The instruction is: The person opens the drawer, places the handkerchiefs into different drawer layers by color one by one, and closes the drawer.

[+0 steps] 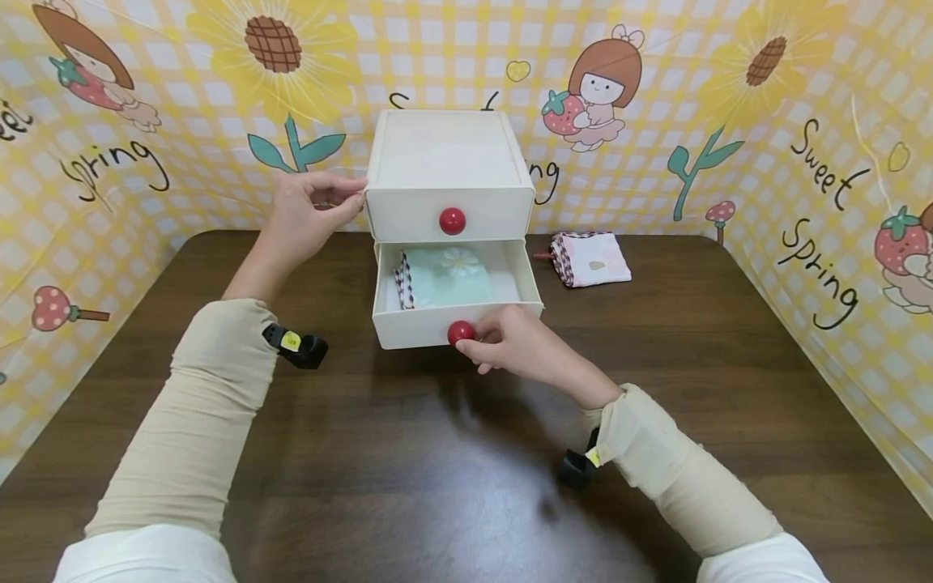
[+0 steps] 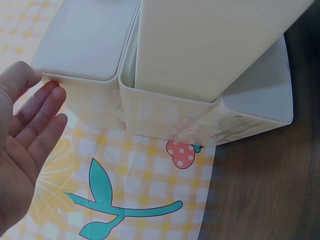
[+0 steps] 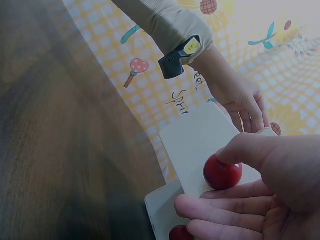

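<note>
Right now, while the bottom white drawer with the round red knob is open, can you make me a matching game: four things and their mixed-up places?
1. folded pale-green cloth with a white flower
2. folded pink-and-white cloth with a checked edge
3. bare left hand
4. bare right hand

A. on the dark brown table
B. on the round red knob of the bottom drawer
C. inside the bottom drawer
D. at the boxy white drawer unit's upper left corner

Pairs: 1-C; 2-A; 3-D; 4-B
</note>
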A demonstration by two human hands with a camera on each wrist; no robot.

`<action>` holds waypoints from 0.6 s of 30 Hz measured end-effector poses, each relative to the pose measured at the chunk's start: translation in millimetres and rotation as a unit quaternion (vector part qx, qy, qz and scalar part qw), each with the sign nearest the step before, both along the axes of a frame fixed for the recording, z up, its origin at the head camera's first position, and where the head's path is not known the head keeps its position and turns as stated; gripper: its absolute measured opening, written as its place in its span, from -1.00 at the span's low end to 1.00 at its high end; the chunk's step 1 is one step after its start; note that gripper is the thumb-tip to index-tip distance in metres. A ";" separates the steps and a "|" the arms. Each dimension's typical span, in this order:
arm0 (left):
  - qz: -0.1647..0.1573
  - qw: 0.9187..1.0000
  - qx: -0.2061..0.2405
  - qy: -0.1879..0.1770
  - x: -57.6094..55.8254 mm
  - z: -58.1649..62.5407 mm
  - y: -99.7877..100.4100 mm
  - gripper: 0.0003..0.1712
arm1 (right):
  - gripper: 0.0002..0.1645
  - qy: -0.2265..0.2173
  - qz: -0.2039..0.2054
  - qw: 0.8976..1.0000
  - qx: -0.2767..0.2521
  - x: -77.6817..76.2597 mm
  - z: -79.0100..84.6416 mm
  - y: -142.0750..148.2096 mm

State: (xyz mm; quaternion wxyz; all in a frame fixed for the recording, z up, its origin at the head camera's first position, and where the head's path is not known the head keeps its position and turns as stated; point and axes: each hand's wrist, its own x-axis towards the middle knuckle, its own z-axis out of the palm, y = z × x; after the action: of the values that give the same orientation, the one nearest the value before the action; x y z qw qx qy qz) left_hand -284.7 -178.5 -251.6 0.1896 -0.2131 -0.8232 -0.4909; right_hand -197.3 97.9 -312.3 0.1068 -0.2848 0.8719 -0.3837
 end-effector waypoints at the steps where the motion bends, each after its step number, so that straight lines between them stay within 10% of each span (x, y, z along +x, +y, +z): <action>1: -0.001 1.000 0.001 0.000 -0.3 -0.4 -0.1 -0.74 | -0.66 -0.002 0.000 1.000 -0.001 -0.5 0.2 -0.1; 18: 0.001 1.000 0.003 0.004 -0.2 -0.3 0.3 -0.75 | -0.65 -0.020 -0.006 1.000 -0.012 -11.3 -0.9 -2.2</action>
State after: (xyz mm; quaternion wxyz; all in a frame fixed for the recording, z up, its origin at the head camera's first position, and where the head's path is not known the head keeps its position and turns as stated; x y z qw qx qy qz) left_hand -285.0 -178.1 -251.9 0.1944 -0.2132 -0.8211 -0.4925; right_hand -208.6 95.7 -313.2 0.1185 -0.2736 0.8667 -0.3999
